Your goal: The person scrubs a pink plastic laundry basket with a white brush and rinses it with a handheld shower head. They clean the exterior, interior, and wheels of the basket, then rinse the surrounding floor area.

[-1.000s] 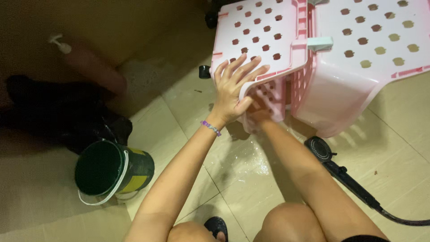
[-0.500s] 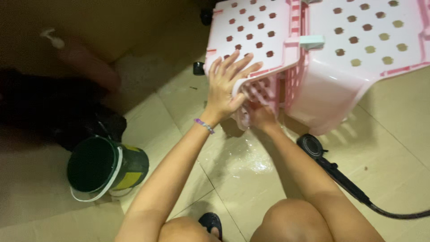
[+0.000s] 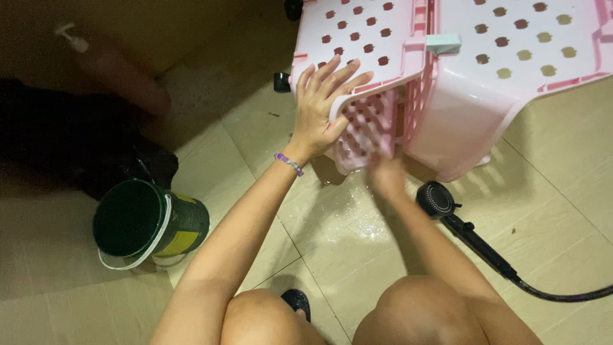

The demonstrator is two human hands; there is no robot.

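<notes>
A pink plastic basket (image 3: 447, 76) with small cut-out holes lies tipped over on the tiled floor, its wheels pointing away. My left hand (image 3: 322, 112) lies on its perforated side with the fingers spread on top and the thumb hooked round the lower edge. A purple bracelet (image 3: 288, 163) is on that wrist. My right hand (image 3: 386, 172) is blurred, just below the latticed end panel (image 3: 364, 131) and off it. Whether it holds anything does not show.
A dark green bucket (image 3: 150, 223) with a white handle stands at the left. A black shower head (image 3: 434, 199) with its hose lies on the wet tiles at the right. A black bag (image 3: 83, 147) sits behind the bucket. My knees fill the bottom edge.
My right hand has pulled back down from under the basket's end panel to just below it. My left hand has stayed on the basket. The view has shifted slightly.
</notes>
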